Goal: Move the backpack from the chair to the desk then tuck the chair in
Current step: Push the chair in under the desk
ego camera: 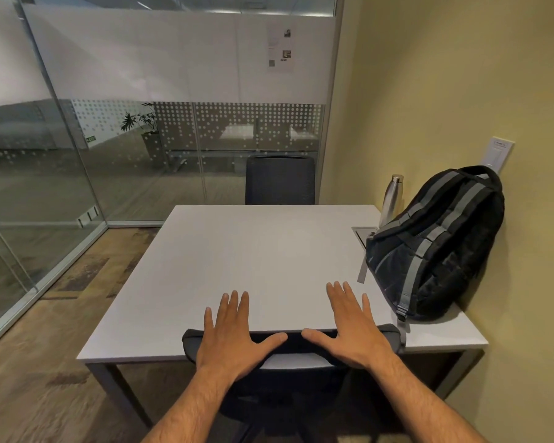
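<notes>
Backpack (435, 244): black with grey straps, standing on the far right of the desk, leaning against the yellow wall.
Desk (237, 260): pale grey top, bare across the middle and left.
Chair (288, 343): dark backrest pushed up against the near edge of the desk, its seat hidden beneath the top.
Left hand (234, 334): flat and spread, palm down on the top of the chair's backrest, fingers reaching over the desk edge.
Right hand (349, 327): likewise spread wide, palm on the backrest, fingertips over the desk, holding nothing.
Bottle (390, 199): steel, upright, just behind the backpack at the far right.
Second chair (280, 180): at the far side of the desk, before the glass partition.
</notes>
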`<state>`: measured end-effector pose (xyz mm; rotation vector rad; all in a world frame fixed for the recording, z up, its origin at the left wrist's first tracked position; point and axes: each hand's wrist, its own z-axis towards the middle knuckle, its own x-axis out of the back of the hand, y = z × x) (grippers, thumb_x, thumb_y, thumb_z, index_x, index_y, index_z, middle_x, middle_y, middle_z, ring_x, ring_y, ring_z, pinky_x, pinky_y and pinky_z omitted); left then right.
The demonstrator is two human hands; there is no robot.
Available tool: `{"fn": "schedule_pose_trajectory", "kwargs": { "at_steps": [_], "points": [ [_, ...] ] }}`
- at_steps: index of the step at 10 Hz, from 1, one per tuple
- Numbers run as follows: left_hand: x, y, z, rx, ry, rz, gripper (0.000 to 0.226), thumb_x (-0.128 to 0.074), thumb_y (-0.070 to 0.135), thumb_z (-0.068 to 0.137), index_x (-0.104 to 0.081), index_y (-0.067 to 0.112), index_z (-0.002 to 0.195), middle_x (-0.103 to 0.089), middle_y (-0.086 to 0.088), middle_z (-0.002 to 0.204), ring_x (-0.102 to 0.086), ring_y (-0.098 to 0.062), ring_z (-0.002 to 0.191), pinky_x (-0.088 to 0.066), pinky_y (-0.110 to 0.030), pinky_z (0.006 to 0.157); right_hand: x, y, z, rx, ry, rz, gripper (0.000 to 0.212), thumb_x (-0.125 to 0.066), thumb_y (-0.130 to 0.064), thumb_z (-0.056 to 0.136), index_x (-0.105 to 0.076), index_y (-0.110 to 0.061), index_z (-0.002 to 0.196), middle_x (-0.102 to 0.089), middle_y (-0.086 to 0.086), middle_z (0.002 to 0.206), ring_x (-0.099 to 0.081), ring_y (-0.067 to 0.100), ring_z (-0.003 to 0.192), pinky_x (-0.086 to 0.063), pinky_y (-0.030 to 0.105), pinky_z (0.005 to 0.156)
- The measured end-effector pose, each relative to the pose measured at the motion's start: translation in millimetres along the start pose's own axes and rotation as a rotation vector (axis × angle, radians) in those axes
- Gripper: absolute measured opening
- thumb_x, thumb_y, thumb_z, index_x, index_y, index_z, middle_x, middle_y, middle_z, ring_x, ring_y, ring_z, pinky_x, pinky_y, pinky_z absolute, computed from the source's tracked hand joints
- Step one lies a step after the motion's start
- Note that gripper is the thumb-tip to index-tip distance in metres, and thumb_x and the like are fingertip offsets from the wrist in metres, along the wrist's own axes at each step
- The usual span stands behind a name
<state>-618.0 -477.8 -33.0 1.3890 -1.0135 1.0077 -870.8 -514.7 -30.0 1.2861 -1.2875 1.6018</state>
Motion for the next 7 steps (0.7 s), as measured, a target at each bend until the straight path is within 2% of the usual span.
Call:
{"fn": "schedule_pose_trajectory", "kwargs": {
  "at_steps": [5,7],
  "points": [
    [2,2,-3,-0.025,0.046,-0.02,0.12,-0.018,0.099,0.071,0.009,0.023,0.16,0.012,0.0,0.17,0.017,-0.017,0.154,0.009,-0.048,0.125,2,0,-2,0.011,0.049,0.003,0.125,-0.018,-0.102,0.067,0.006,-0.024,0.161,0.009,-0.001,0.171,0.017,0.015,0.155,0.015,0.05,0.124],
    [3,1,-13,-0.086,0.133,-0.092,0.102,-0.018,0.088,0.083,-0.001,0.025,0.161,-0.002,0.004,0.171,0.006,-0.013,0.156,0.003,-0.044,0.127,7,-2,-13,0.07,0.152,0.185,0.11,-0.021,-0.096,0.074,-0.012,-0.029,0.161,-0.007,-0.006,0.17,0.0,0.013,0.157,0.004,0.042,0.126]
  ]
}}
